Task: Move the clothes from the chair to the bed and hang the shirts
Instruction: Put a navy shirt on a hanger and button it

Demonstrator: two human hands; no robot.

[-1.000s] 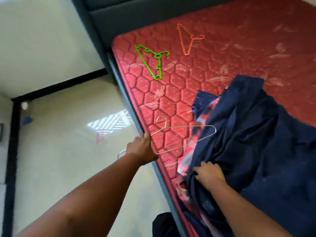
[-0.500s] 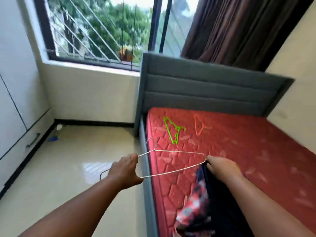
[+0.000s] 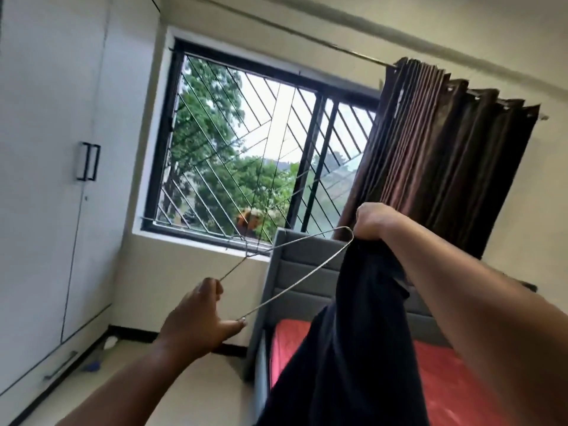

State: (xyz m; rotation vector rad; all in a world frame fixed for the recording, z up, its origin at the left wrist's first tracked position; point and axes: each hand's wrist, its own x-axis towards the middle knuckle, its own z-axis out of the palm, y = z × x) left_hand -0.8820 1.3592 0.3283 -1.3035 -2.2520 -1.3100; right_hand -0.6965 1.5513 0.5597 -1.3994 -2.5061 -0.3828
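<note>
My left hand (image 3: 196,321) grips the left end of a thin wire hanger (image 3: 292,256), held up in front of the window. My right hand (image 3: 373,221) grips a dark navy shirt (image 3: 353,348) right at the hanger's right corner. The shirt hangs straight down from that hand, over the red mattress of the bed (image 3: 445,379). The hanger's hook points up and left against the window grille. The chair is out of view.
A barred window (image 3: 246,155) fills the wall ahead, with a brown curtain (image 3: 439,155) bunched to its right. White wardrobe doors (image 3: 46,179) line the left. The grey headboard (image 3: 301,287) stands below the window; tiled floor (image 3: 184,395) lies left of the bed.
Both hands rose from the bed with the hanger and the navy shirt. The view tilted up from the mattress to the window; the green and orange hangers left the view.
</note>
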